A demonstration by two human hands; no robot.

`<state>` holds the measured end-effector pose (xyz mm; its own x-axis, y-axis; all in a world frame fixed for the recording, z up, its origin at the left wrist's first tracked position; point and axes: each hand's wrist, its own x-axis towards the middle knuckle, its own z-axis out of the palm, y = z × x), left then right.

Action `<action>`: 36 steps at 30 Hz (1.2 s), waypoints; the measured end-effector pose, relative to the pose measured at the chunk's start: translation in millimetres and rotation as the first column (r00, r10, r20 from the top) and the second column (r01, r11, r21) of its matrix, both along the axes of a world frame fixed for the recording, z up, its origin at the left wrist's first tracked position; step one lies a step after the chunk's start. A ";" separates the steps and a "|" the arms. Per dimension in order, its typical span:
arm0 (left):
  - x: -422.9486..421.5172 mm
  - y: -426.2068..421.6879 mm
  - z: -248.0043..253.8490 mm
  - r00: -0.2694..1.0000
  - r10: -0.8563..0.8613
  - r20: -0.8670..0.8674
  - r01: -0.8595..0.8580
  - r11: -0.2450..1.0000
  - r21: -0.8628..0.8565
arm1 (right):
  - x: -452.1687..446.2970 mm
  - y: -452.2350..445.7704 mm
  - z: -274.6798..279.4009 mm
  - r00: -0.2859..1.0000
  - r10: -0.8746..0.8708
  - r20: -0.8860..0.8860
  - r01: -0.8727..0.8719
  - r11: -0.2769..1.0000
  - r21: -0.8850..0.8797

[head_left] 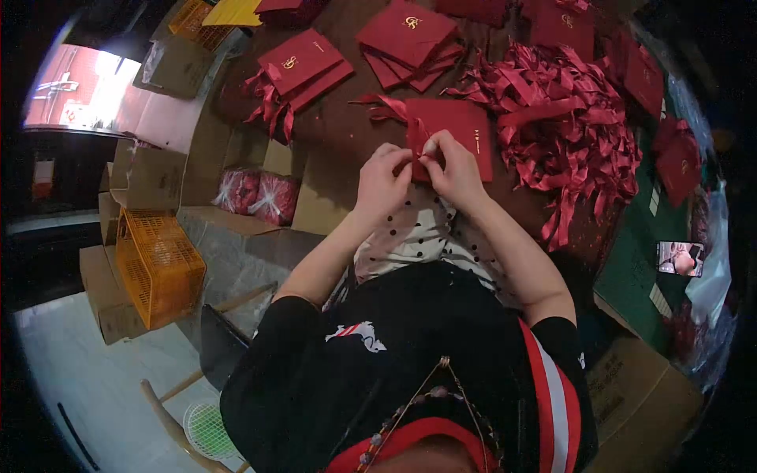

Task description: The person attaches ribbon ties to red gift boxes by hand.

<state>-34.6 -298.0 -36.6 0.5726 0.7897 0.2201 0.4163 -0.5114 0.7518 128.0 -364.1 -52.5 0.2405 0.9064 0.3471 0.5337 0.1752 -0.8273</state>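
A flat red paper bag [449,118] with small pale lettering lies at the table's near edge, in front of my body. Over its left side, my left hand [382,180] has thumb and fingers pinched on a red ribbon [418,146]. Opposite it, my right hand [455,169] pinches the same ribbon, its fingertips almost meeting the left ones. Loose ribbon ends trail from the bag's upper left corner. My fingers partly hide the spot where the ribbon meets the bag. To the right sits a big heap of red satin ribbons [564,118].
Stacked red bags [303,63] with gold print lie at the back left, and another stack [408,35] at the back middle. An open cardboard box [323,189] holding plastic-wrapped red bundles [272,197] stands left. A phone [680,258] rests on the right, beyond an orange crate [162,264].
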 end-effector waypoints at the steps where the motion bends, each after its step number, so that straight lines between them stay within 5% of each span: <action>1: 0.0 -0.7 -0.5 1.000 0.000 -0.001 0.000 1.000 0.000 | -0.1 0.0 -0.8 1.000 -0.001 -0.010 0.001 1.000 0.016; 6: 2.5 -9.2 -2.9 0.998 0.053 -0.023 -0.049 0.988 0.147 | -1.1 -1.3 -3.1 0.991 0.025 0.129 -0.041 0.991 0.129; 11: 4.8 -10.8 7.8 0.997 0.060 -0.041 -0.051 0.982 0.183 | -3.5 -3.1 1.6 0.997 -0.035 0.068 0.023 0.987 0.159; 13: 5.8 -5.9 9.6 0.999 0.035 -0.029 -0.031 0.992 0.118 | 1.5 -2.4 8.1 0.985 0.004 -0.171 -0.014 0.998 -0.054; 22: 7.4 0.0 9.7 0.999 -0.037 0.040 0.031 0.990 0.140 | 16.6 -1.1 8.5 0.971 0.039 -0.236 -0.072 0.989 -0.133; 26: 4.1 2.6 14.1 0.999 -0.040 0.024 0.041 0.997 -0.071 | 17.5 -0.9 17.1 0.988 0.046 -0.146 -0.069 0.986 -0.155; 30: 1.1 3.6 2.7 0.994 -0.066 0.083 0.068 0.997 -0.024 | 12.4 -3.0 20.5 0.993 0.113 0.018 -0.112 0.993 -0.027; 32: 2.5 -2.4 9.7 0.999 -0.030 -0.025 0.031 0.999 0.014 | 8.5 -1.9 21.7 0.956 0.118 0.268 -0.134 0.990 0.044; 36: 4.2 -4.1 5.3 0.999 -0.030 -0.032 0.035 0.984 0.175 | 1.5 -3.3 26.4 0.870 0.118 0.478 -0.124 0.992 -0.020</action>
<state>-30.4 -302.1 -31.3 0.6055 0.7212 0.3365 0.4181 -0.6481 0.6366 129.5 -367.5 -26.1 -0.0689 0.9130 0.4020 0.8371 0.2721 -0.4745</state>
